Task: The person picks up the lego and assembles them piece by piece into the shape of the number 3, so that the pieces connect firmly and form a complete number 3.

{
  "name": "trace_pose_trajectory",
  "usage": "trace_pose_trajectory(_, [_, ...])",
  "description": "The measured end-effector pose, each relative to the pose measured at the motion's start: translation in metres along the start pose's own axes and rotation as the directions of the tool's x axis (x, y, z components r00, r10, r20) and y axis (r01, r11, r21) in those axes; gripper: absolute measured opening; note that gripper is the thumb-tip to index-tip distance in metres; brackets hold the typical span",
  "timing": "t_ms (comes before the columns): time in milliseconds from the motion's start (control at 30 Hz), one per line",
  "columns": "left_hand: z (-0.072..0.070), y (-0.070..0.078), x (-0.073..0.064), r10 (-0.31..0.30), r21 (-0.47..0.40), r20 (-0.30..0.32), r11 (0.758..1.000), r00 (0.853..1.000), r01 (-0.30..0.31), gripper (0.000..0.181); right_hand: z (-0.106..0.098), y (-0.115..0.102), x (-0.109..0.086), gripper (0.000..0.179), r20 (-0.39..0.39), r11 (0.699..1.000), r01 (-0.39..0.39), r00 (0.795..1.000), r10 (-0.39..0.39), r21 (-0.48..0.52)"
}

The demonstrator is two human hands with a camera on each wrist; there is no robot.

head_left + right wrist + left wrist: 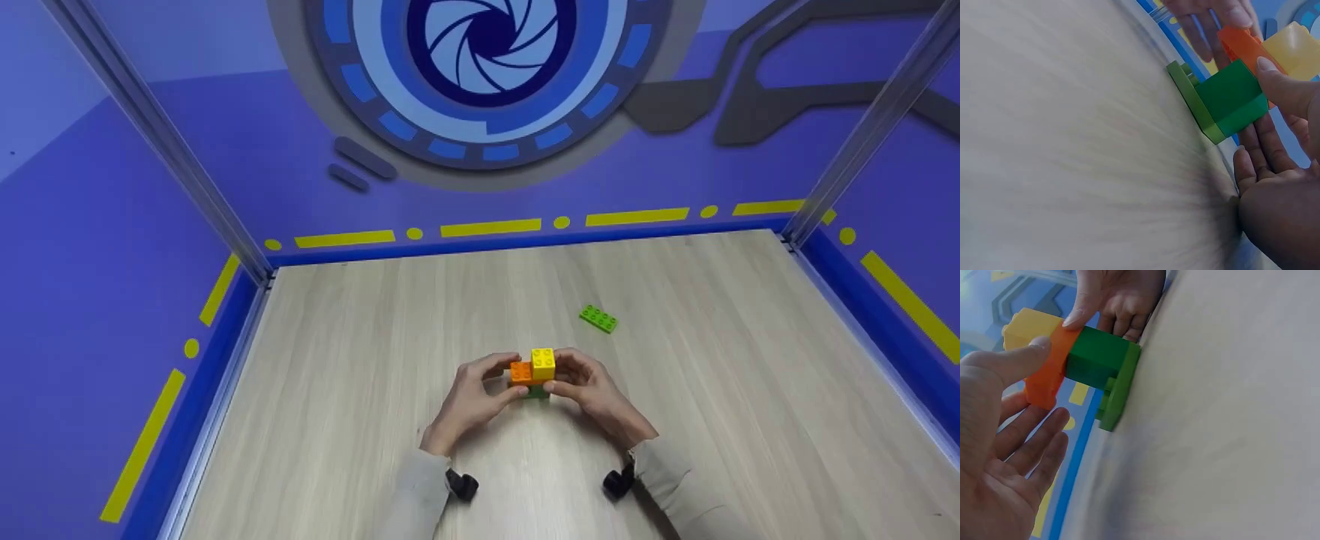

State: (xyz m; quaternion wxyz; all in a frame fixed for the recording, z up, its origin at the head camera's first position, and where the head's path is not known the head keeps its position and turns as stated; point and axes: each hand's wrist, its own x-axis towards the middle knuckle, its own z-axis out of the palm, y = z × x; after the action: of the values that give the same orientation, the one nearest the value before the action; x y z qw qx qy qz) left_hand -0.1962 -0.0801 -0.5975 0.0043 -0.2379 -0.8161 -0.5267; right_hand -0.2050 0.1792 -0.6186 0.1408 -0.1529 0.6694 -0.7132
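Observation:
A small stack of toy building bricks stands on the table between the two hands. At its base is a light green flat brick [1121,391], with a dark green block [1233,95] on it. Above that sits an orange brick [520,373], and a yellow block [543,363] tops the stack at its right part. My left hand [480,391] pinches the orange brick from the left, thumb on the near side and fingers beyond. From the right, my right hand [596,390] holds the same orange brick, its thumb on the near face.
A loose light green flat brick [598,319] lies studs up on the wooden table [360,337], beyond the right hand. Blue printed walls [480,202] enclose the far side and both sides, with metal posts at the corners.

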Motion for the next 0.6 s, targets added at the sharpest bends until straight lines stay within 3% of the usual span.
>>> trace_pose_trajectory(300, [0.0063,-0.0042,-0.0058,-0.084,-0.061,-0.036,0.995,0.996,0.082,0.051,0.0005,-0.0084,0.0020,0.048,-0.040,0.999,-0.033,0.999,0.032,-0.023])
trace_pose_trajectory(600, [0.0077,-0.0027,-0.0077,-0.120,-0.104,-0.032,0.988,0.992,0.117,0.050,-0.0012,-0.0090,0.0032,0.048,0.005,1.000,-0.010,1.000,0.010,-0.024])
